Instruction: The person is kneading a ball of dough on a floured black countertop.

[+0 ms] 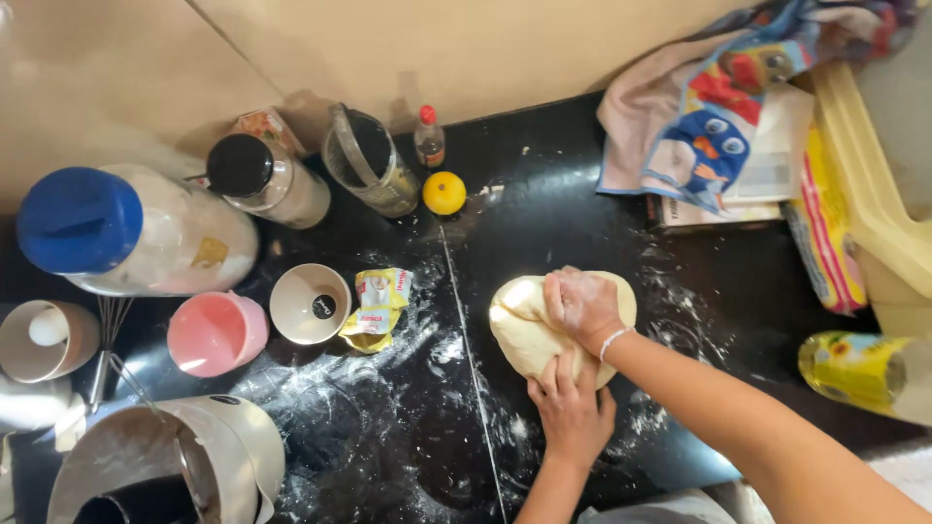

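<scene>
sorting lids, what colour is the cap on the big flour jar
Blue cap, clearest in the head view.
</scene>
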